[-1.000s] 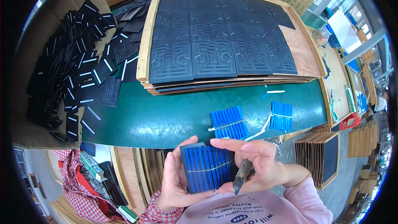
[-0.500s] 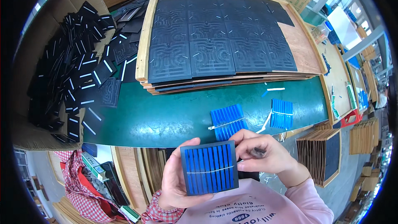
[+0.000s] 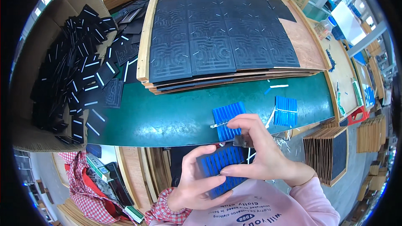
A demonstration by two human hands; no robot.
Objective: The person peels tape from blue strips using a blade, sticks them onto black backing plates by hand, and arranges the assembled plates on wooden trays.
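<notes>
A small square black panel with blue ribbed strips (image 3: 211,163), like a small solar panel, is tilted between my hands. My left hand (image 3: 194,184) grips it from the left and below, fingers spread along its edge and lower side. My right hand (image 3: 261,155) has its thumb pressed on the blue face and fingers bent over the far edge. A small dark grey piece (image 3: 240,141) shows at the right fingers; whether it is held or worn is unclear. Just beyond lies a blue ribbed sheet (image 3: 228,113) with a pale line across it, and another blue ribbed sheet (image 3: 286,111) farther right.
A wooden-edged tray (image 3: 144,54) of black patterned squares sits stacked on the green table (image 3: 167,119). At left, a cardboard box (image 3: 25,113) overflows with black squares bearing white strips. White scraps (image 3: 279,86) lie at right. Wooden frames (image 3: 324,155) stand below the table's right side.
The panel has tilted and turned away. My right hand has moved from its right edge to over its face and far edge, and my left fingers have shifted across its lower side.
</notes>
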